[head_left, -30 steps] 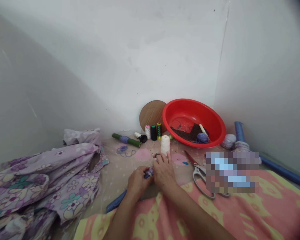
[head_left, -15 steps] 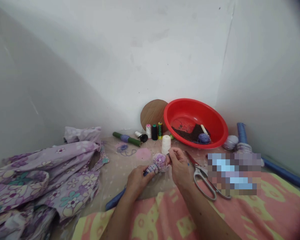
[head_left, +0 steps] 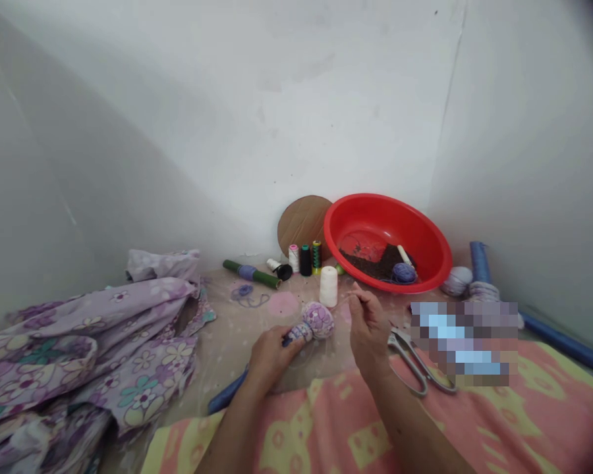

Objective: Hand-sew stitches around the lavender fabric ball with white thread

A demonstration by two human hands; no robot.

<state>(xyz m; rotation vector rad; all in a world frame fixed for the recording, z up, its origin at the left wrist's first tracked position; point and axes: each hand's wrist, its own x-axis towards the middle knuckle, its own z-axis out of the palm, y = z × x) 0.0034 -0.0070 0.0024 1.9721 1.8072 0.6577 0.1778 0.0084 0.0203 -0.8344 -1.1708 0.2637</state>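
My left hand is closed around the neck of a blue stick with a round padded head covered in lilac flowered cloth. The stick's lower end sticks out past my wrist. To the right, apart from the head, my right hand pinches a thin thread that runs toward the cloth head. Whether a needle is in those fingertips is too small to tell. A white thread cone stands upright just behind the head. Scissors lie beside my right hand, their blades partly hidden by it.
A red basin with a purple yarn ball leans behind at right. Several thread spools and a green tube stand along the wall. Flowered cloth heaps at left; a pink-yellow blanket lies in front. One patch at right is blurred.
My right hand has moved away from the cloth head to the right, drawing out the thread. My left hand and the stick have hardly moved.
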